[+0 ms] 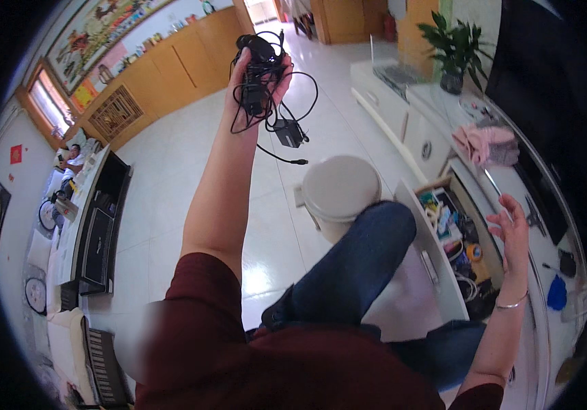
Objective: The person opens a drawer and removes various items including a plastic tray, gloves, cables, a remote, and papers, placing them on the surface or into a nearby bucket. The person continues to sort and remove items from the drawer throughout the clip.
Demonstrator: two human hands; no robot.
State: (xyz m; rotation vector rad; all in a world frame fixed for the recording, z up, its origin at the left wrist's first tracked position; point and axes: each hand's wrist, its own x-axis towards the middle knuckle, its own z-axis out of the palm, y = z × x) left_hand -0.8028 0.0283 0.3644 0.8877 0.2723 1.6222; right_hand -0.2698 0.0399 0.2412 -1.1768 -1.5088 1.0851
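A tangled bundle of black cables with power adapters (253,92) is gripped in my raised left hand (282,77). One adapter (289,133) and a cable end dangle beneath it. My right hand (511,225) is over the edge of the white TV cabinet, beside the open drawer (439,266). A thin metallic rod (492,182) meets its fingertips; whether they grip it cannot be told. In the drawer lie a roll of orange tape (474,252), a coiled white cable (468,288) and assorted small items. A pink and grey cloth (487,145) rests on the cabinet top.
A lidded bin (342,189) stands on the tiled floor beside my knee and the drawer front. The cabinet also carries a potted plant (454,51), a blue object (557,292) and a large dark screen (534,102). Across the room, a person (72,160) reclines behind a low table (75,246).
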